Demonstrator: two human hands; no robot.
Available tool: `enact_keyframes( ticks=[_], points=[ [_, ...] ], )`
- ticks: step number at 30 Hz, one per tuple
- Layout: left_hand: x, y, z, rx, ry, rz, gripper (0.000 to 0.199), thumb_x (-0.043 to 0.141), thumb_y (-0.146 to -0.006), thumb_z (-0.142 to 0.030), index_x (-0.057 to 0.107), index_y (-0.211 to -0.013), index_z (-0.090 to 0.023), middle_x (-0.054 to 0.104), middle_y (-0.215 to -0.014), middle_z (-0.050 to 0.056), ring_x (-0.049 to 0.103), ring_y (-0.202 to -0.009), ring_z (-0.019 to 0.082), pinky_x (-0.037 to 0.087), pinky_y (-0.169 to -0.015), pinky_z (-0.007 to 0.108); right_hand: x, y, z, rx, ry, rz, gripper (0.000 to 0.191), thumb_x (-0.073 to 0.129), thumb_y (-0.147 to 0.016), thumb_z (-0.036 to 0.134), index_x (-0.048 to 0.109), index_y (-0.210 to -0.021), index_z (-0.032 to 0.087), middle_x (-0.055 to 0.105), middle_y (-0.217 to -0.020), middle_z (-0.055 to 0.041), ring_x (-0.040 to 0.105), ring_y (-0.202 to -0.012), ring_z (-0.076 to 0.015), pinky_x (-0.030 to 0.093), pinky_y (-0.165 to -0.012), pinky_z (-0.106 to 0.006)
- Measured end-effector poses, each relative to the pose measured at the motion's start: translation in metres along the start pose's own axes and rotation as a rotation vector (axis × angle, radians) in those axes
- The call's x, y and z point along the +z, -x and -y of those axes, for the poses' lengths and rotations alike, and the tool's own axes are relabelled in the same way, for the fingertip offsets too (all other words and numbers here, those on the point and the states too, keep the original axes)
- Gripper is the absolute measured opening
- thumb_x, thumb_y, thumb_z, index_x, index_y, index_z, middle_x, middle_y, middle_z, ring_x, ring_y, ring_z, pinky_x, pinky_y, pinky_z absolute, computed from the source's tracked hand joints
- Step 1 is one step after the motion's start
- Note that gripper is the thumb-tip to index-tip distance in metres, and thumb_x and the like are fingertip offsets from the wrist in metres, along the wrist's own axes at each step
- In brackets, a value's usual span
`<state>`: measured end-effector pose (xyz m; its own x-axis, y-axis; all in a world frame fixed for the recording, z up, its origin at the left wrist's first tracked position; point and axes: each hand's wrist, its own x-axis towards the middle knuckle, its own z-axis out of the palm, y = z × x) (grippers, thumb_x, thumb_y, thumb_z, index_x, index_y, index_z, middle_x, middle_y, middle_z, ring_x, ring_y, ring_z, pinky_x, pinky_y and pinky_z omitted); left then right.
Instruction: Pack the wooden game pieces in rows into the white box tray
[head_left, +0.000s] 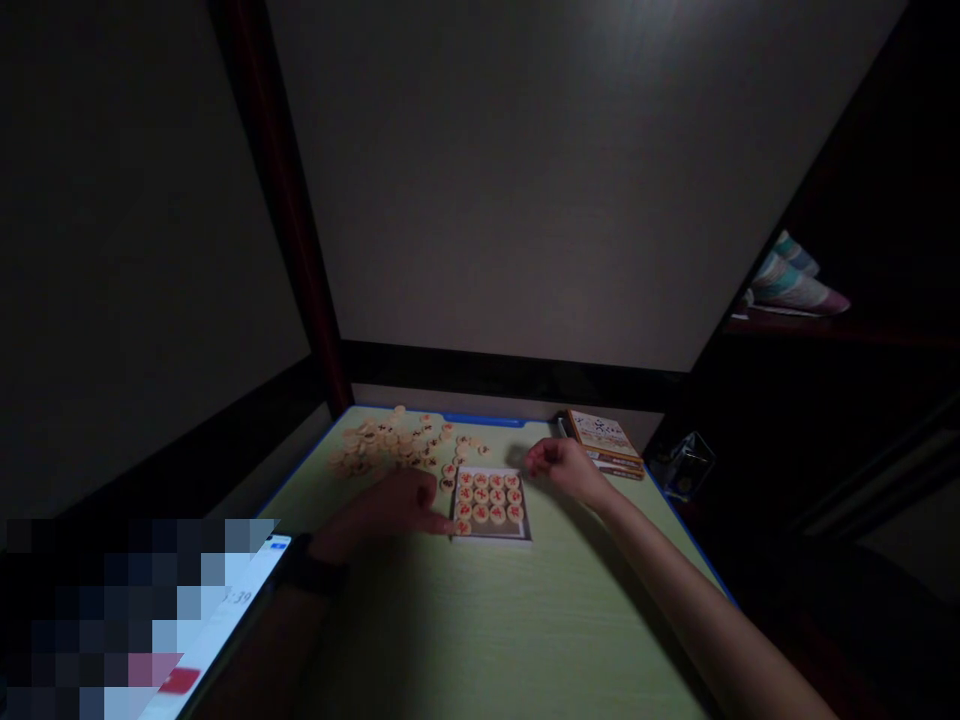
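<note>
A shallow open box lies on the table with rows of round wooden Chinese chess pieces inside, red characters facing up. My left hand is at its left side, thumb stretched out and apart from the bent fingers. The thumb tip touches or nearly touches a chess piece in the near left corner. Just off the box's far right corner is my right hand, its fingers curled together; whether anything is between them cannot be made out. A heap of loose chess pieces spreads behind my left hand.
Stacked boxes sit at the far right of the green table. A lit phone stands at the near left. Beyond the table's right edge is a clear container. A wall rises behind.
</note>
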<state>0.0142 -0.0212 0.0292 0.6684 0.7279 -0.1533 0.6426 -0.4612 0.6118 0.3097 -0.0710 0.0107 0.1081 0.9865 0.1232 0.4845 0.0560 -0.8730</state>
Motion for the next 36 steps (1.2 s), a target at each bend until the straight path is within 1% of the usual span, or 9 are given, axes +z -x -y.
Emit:
enact_keyframes(
  ticks=[4, 6, 10, 15, 18, 22, 27, 30, 36],
  points=[
    [-0.010, -0.002, 0.015, -0.025, 0.063, -0.267, 0.022, 0.048, -0.073, -0.036, 0.042, -0.059, -0.021, 0.049, -0.061, -0.003, 0.047, -0.065, 0.015, 0.033, -0.061, 0.026, -0.001, 0.001, -0.006, 0.061, -0.085, 0.121, 0.022, 0.078, -0.061, 0.031, 0.062, -0.064, 0.016, 0.067, -0.059, -0.0011, 0.056, -0.056, -0.0118, 0.041, -0.056, -0.024],
    [-0.012, -0.004, 0.022, -0.073, 0.021, -0.342, 0.020, 0.045, -0.074, -0.032, 0.043, -0.058, -0.021, 0.050, -0.059, -0.002, 0.049, -0.064, 0.015, 0.034, -0.061, 0.027, -0.002, 0.003, -0.006, 0.101, -0.128, 0.206, 0.035, 0.082, -0.058, 0.042, 0.057, -0.063, 0.018, 0.065, -0.057, -0.0003, 0.052, -0.050, -0.0100, 0.037, -0.051, -0.023],
    [-0.010, -0.007, 0.026, -0.199, -0.164, -0.408, 0.020, 0.047, -0.077, -0.029, 0.051, -0.059, -0.019, 0.059, -0.063, 0.001, 0.055, -0.065, 0.016, 0.034, -0.062, 0.027, 0.000, 0.009, -0.004, 0.168, -0.169, 0.386, 0.052, 0.085, -0.054, 0.054, 0.046, -0.064, 0.020, 0.064, -0.053, 0.0001, 0.051, -0.046, -0.0095, 0.033, -0.046, -0.022],
    [-0.010, -0.004, 0.016, -0.329, -0.345, -0.411, 0.022, 0.049, -0.082, -0.030, 0.063, -0.068, -0.019, 0.069, -0.075, 0.006, 0.062, -0.075, 0.020, 0.036, -0.064, 0.028, 0.005, 0.012, -0.002, 0.165, -0.205, 0.481, 0.053, 0.088, -0.052, 0.050, 0.046, -0.068, 0.020, 0.062, -0.052, 0.0025, 0.052, -0.046, -0.0098, 0.034, -0.047, -0.022],
    [-0.013, -0.002, 0.012, -0.406, -0.397, -0.466, 0.026, 0.048, -0.087, -0.035, 0.066, -0.075, -0.019, 0.072, -0.084, 0.008, 0.065, -0.082, 0.022, 0.039, -0.066, 0.029, 0.005, 0.012, -0.003, 0.151, -0.207, 0.496, 0.053, 0.088, -0.054, 0.046, 0.044, -0.069, 0.021, 0.062, -0.051, 0.0038, 0.051, -0.046, -0.0092, 0.032, -0.046, -0.021],
    [-0.014, -0.001, 0.016, -0.468, -0.442, -0.595, 0.027, 0.044, -0.092, -0.033, 0.066, -0.083, -0.020, 0.072, -0.089, 0.006, 0.066, -0.087, 0.022, 0.042, -0.069, 0.029, 0.004, 0.011, -0.006, 0.138, -0.193, 0.515, 0.055, 0.088, -0.055, 0.048, 0.043, -0.069, 0.021, 0.062, -0.053, 0.0033, 0.048, -0.045, -0.0083, 0.029, -0.045, -0.021],
    [-0.010, 0.000, 0.023, -0.414, -0.479, -0.737, 0.020, 0.047, -0.093, -0.031, 0.064, -0.096, -0.021, 0.067, -0.103, 0.006, 0.065, -0.093, 0.020, 0.046, -0.074, 0.028, 0.005, 0.012, -0.004, 0.129, -0.176, 0.506, 0.057, 0.086, -0.056, 0.057, 0.043, -0.070, 0.021, 0.061, -0.055, 0.0026, 0.048, -0.047, -0.0087, 0.030, -0.046, -0.021],
    [-0.010, 0.002, 0.023, -0.421, -0.519, -0.725, 0.026, 0.045, -0.095, -0.033, 0.063, -0.109, -0.021, 0.063, -0.114, 0.008, 0.064, -0.098, 0.020, 0.048, -0.074, 0.028, 0.005, 0.012, -0.001, 0.126, -0.140, 0.464, 0.058, 0.083, -0.058, 0.062, 0.043, -0.070, 0.022, 0.057, -0.052, 0.0046, 0.046, -0.047, -0.0085, 0.031, -0.045, -0.022],
    [-0.011, 0.003, 0.029, -0.507, -0.495, -0.574, 0.038, 0.048, -0.096, -0.044, 0.059, -0.124, -0.022, 0.056, -0.128, 0.010, 0.066, -0.098, 0.023, 0.052, -0.074, 0.031, -0.001, 0.010, 0.003, 0.064, 0.003, 0.308, 0.051, 0.078, -0.065, 0.061, 0.046, -0.069, 0.021, 0.051, -0.050, 0.0056, 0.041, -0.046, -0.0087, 0.029, -0.046, -0.023]
  ],
)
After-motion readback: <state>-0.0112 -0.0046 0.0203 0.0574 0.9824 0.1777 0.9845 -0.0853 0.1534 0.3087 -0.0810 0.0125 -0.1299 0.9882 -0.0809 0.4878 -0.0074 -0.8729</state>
